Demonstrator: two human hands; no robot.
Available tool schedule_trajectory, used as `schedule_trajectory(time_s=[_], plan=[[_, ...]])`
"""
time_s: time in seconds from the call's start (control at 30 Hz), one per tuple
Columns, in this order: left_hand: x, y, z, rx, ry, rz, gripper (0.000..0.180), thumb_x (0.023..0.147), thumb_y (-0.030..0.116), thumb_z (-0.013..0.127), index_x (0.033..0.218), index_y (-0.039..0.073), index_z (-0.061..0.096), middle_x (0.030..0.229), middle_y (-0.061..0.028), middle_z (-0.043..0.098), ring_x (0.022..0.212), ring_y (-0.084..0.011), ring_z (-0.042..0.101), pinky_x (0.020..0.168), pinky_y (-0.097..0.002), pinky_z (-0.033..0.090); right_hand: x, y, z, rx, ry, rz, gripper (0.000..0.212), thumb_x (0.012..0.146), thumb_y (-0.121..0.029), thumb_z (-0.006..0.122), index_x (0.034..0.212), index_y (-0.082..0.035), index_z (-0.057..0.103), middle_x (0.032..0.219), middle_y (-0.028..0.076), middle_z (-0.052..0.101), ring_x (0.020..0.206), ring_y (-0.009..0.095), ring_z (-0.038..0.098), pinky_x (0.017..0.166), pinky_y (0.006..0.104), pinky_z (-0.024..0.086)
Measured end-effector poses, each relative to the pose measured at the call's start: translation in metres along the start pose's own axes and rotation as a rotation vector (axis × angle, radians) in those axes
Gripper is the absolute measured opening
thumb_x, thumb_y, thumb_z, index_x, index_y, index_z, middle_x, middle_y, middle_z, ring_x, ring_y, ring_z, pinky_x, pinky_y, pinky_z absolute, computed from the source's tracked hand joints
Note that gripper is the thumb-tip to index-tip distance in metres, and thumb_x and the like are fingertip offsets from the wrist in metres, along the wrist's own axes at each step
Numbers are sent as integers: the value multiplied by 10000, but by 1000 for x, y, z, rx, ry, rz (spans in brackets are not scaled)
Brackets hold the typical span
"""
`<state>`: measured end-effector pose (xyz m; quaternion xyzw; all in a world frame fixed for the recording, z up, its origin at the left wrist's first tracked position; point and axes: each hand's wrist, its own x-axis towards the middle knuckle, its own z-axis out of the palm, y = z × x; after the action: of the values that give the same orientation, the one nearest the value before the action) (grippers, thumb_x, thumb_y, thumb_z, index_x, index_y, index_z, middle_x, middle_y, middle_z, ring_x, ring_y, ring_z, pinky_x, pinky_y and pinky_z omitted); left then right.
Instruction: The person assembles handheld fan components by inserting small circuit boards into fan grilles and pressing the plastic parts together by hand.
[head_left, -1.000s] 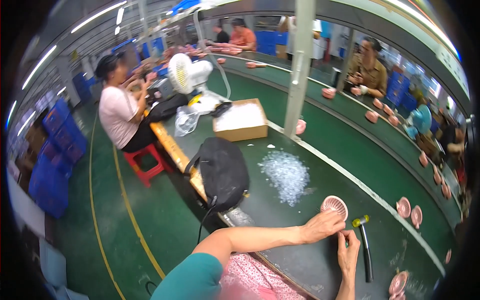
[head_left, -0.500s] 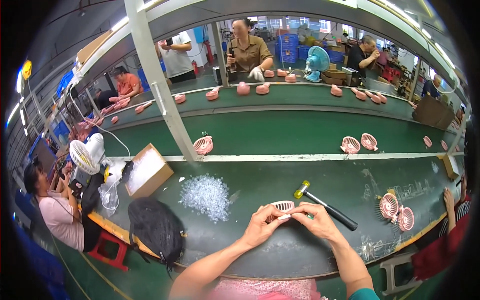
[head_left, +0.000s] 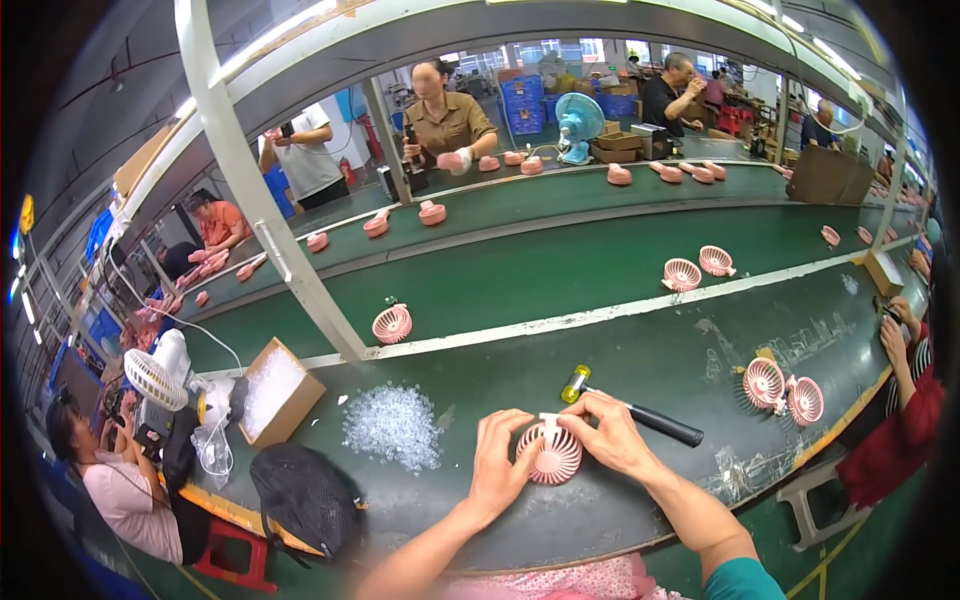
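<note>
left hand [head_left: 498, 466] at pink grille [head_left: 553, 464] rim

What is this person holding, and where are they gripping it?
A pink slatted round part, held at its left rim by the left hand and upper right, near a pale tab, by the right hand.

A black bag [head_left: 305, 495] was seen near a clear plastic bag [head_left: 213, 452]. At the lower left, a red stool [head_left: 238, 560] was seen beside a person in a pink shirt [head_left: 125, 497]. Across the green conveyor [head_left: 540, 280], a blue fan [head_left: 578, 125] was placed next to cardboard boxes [head_left: 617, 143], and blue crates [head_left: 521, 103] were stacked beyond a person in brown [head_left: 448, 125].
</note>
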<state>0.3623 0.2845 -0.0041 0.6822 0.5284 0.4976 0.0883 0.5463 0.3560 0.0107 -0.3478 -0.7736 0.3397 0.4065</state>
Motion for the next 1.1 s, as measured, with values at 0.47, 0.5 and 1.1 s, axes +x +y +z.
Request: schedule_trajectory(time_s=[0.47,0.5,1.1], plan=[[-28,-11,2,448,-273,394,464,789,224,764,1166,-6,624,1166,-131,608,1147,-281,554,958,-428,456,-13,25,-48,-665,-79,-46,465,851,-144,679,1286,-63,535,1238,160,543,1125,342,516,918,431,413],[-28,-11,5,438,-271,381,470,783,210,770,1173,-7,623,1190,-136,607,1161,-282,551,964,-432,454,-17,37,-55,-734,-76,22,425,860,-146,678,1255,-54,553,1162,145,559,1096,329,527,891,412,418],[-38,-9,6,392,-181,401,481,778,253,768,1161,-2,630,1096,-99,616,1063,-240,580,842,-364,498,-45,9,-54,-590,-102,92,245,947,-192,605,1112,-19,662,910,181,676,825,381,664,696,443,535]])
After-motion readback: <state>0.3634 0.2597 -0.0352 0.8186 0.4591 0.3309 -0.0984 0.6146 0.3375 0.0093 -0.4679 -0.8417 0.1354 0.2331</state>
